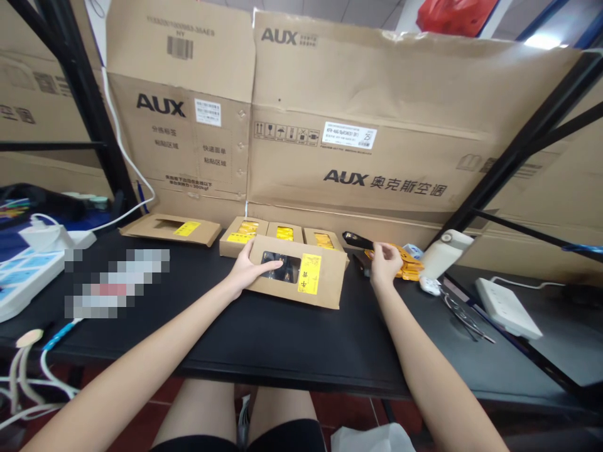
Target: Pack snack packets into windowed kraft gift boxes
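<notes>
My left hand (245, 271) grips the left end of a brown cardboard box (325, 270), its thumb lying across the dark window. This box is tilted up, with a yellow label beside the window. Behind it stand several similar boxes (227, 250), yellow packets (285, 233) showing through their windows. My right hand (386, 260) has its fingers curled together beside a pile of orange packets (411, 270); what is between the fingertips, if anything, is hidden. A black object with a rounded end (357, 240) lies just behind that hand.
Farther left lies a flatter windowed box (155, 231). A white power strip (32, 276) and a pixelated object (117, 282) are on the left. To the right are a white bottle (445, 254), eyeglasses (464, 317) and a white device (507, 307). Large cardboard sheets (301, 169) wall the back.
</notes>
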A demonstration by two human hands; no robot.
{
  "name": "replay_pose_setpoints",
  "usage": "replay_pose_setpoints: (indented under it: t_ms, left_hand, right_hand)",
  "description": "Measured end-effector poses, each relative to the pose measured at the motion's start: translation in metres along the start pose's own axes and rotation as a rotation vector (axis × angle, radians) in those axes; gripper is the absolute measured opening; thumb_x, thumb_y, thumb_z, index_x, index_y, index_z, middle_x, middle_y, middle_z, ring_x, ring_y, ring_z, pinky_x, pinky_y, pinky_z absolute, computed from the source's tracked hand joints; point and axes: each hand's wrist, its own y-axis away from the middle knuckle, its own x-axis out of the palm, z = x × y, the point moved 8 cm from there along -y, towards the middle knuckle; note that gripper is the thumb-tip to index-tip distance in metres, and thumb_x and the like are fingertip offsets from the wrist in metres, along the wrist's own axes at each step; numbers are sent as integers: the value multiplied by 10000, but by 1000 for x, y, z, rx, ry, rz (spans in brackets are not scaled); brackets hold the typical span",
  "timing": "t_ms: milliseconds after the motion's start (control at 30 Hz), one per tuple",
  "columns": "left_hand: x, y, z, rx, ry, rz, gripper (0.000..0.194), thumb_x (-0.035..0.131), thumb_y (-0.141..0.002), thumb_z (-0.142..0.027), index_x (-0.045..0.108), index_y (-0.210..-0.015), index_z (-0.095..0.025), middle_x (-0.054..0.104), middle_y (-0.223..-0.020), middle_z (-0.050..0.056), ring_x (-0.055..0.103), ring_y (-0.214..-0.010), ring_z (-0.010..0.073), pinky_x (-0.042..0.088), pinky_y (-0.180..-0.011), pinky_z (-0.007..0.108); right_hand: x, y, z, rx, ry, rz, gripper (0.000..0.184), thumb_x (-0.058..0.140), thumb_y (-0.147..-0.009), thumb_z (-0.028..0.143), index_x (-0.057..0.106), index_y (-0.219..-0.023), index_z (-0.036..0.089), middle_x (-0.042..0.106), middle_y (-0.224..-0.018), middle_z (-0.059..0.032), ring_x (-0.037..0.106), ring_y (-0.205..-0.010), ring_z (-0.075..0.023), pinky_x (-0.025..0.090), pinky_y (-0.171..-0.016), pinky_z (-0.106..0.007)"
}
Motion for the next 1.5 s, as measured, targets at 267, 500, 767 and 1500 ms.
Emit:
replay_pose_setpoints:
  t_ms: [267,500,767,1500]
  left_hand:
    - [-1,-1,2,15,10,-9,827,852,-528,-311,502,-1271,-221,614,-1225,110,587,-1116,259,437,-992,410]
    - [-4,-1,3,16,17,-27,860,856,-517,-297,486,-1290,-227,601,-1238,112,568,-1144,259,411,-1018,420]
    - [-2,0,-1,15,-12,-36,805,850,-529,-333,517,-1253,-220,628,-1196,108,602,-1086,257,451,-978,418]
    - [-9,-1,-4,14,62,-128,692,844,-541,-343,559,-1151,-181,654,-1135,117,627,-1035,261,488,-934,414]
  right_hand:
    - [35,21,-17,610,-394,270,106,526,-791,289,466,-760,207,624,-759,27,613,-711,-98,529,-674,-239]
    - [22,21,0,375,-144,201,295,639,-700,433,489,-634,187,465,-532,71,453,-470,-73,386,-407,-176]
    - [64,71,9,469,-157,676,317,726,-630,449,576,-657,171,554,-531,60,471,-442,-55,351,-389,-148]
    - [83,95,26,578,-376,759,121,620,-636,148,590,-746,189,662,-766,28,612,-728,-126,511,-606,-226]
